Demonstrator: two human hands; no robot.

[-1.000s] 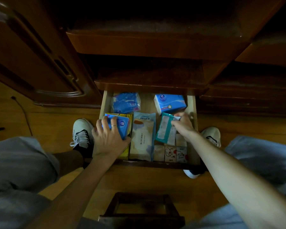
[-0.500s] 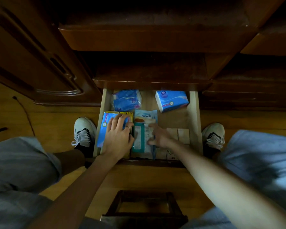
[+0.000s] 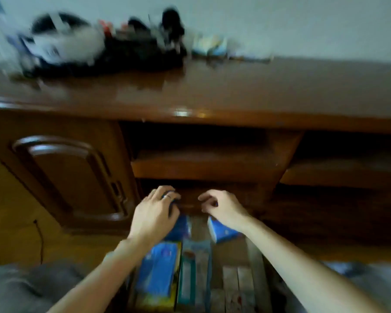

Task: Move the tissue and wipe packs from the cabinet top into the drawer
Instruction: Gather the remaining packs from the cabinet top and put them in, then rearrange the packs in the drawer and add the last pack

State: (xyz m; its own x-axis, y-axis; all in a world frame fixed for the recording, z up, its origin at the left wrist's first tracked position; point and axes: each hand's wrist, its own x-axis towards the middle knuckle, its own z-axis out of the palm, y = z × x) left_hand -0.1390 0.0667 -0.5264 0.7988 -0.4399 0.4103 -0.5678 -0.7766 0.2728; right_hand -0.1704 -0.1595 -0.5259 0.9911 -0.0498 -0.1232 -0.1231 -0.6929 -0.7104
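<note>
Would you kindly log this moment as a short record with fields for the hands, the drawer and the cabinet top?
left hand: raised above the back of the drawer, fingers curled, holding nothing visible
right hand: raised beside it, loosely curled, empty
drawer: open, holding packs
drawer contents: blue tissue pack at left, teal wipe pack at centre, blue pack at back right
cabinet top: blurred clutter at the back; a light-coloured pack may remain, too blurred to confirm

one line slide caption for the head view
Both hands, left and right, empty above the open drawer of tissue packs.
</note>
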